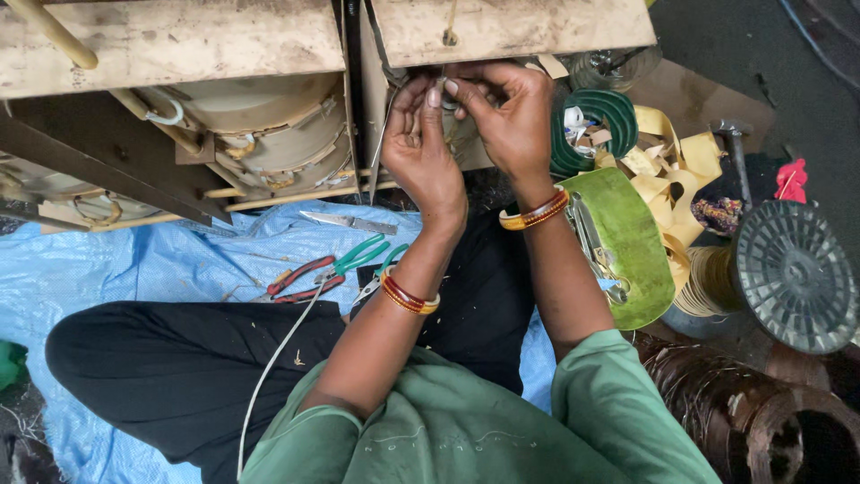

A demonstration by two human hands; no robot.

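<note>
Left hand (pixel 421 148): raised at the gap between the two wooden boards (pixel 179 45), fingers curled and pinched on something small; what it is cannot be told.
Right hand (pixel 506 112): just beside the left hand and touching it at the fingertips, fingers closed in a pinch at the same spot.
Cord (pixel 278 350): a thin white line running from below the hands down across the lap; whether the fingers hold its upper end cannot be told.
Coils (pixel 269 134): tan wound rings under the boards, left of the hands.
Pliers (pixel 300 278): red-handled pair on the blue sheet (pixel 107 269), below the coils; a green-handled pair (pixel 358 255) lies touching it on the right.
Blade (pixel 349 221): a metal tool on the sheet, just above the pliers.
Green plate (pixel 632 242): curved piece to the right of the right forearm.
Tape (pixel 667 170): loose yellow strips heaped beyond the plate.
Hammer (pixel 736 148): right of the tape.
Reel (pixel 793 273): grey spool, well right of the hands.
</note>
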